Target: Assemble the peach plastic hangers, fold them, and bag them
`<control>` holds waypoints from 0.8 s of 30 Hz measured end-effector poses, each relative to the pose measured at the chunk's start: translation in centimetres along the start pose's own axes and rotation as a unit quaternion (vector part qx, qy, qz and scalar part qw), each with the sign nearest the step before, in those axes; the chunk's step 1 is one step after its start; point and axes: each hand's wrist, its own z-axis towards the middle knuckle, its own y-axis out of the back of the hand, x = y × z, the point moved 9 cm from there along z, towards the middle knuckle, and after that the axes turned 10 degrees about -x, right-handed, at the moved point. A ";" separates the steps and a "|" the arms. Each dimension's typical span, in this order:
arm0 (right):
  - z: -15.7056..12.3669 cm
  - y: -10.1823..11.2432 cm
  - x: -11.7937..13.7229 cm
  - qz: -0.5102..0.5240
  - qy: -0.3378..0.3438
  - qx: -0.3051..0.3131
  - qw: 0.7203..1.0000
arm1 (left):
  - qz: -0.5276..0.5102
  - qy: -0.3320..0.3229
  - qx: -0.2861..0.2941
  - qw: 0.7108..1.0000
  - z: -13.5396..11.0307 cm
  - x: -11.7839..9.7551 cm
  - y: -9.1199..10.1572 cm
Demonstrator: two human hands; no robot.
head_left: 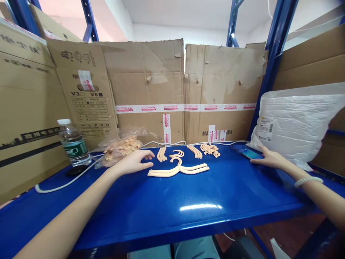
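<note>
My left hand (pixel 137 162) rests over the blue table, thumb and fingers apart, with nothing in it. Just right of it lies a cream-coloured hanger-shaped piece (pixel 164 173) with two curved arms and a hook on top. Behind it are loose parts: a stack of curved strips (pixel 162 154), several hooks (pixel 178 154), a second stack of curved strips (pixel 194 151) and a pile of small knobbly pieces (pixel 210 149). My right hand (pixel 265 158) grips the right end of a smartphone (pixel 252 154), thumb at the near edge and fingers at the far one.
A clear plastic bag (pixel 124 146) of similar cream parts lies behind my left forearm. A water bottle (pixel 74 144) stands at left by a white cable (pixel 58 190). On the right sits a white wrapped package (pixel 296 122). Cardboard sheets (pixel 151 86) wall the back.
</note>
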 end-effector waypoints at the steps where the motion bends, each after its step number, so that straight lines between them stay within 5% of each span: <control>1: 0.0 0.3 0.7 -0.013 0.017 0.005 1.000 | 0.001 -0.001 -0.004 1.000 0.0 0.1 0.0; 3: -0.4 3.0 3.0 -0.018 0.078 -0.039 0.996 | 0.001 -0.003 -0.007 1.000 0.0 0.1 0.1; 6: -3.1 11.3 7.6 0.084 0.206 -0.228 0.948 | 0.002 -0.004 -0.007 1.000 0.0 0.1 0.0; 9: -4.8 17.4 8.7 0.141 0.196 -0.308 0.920 | 0.006 -0.009 -0.008 1.000 0.0 -0.1 0.1; 11: -4.2 18.6 7.8 0.162 0.142 -0.300 0.929 | 0.007 -0.013 -0.007 1.000 0.0 -0.2 0.1; 15: -1.0 15.7 3.8 0.198 0.018 -0.240 0.950 | 0.005 -0.012 -0.007 1.000 0.1 -0.2 0.1; 24: 2.4 1.6 -2.0 0.183 -0.071 0.016 0.980 | 0.006 -0.012 -0.012 1.000 0.0 -0.2 0.1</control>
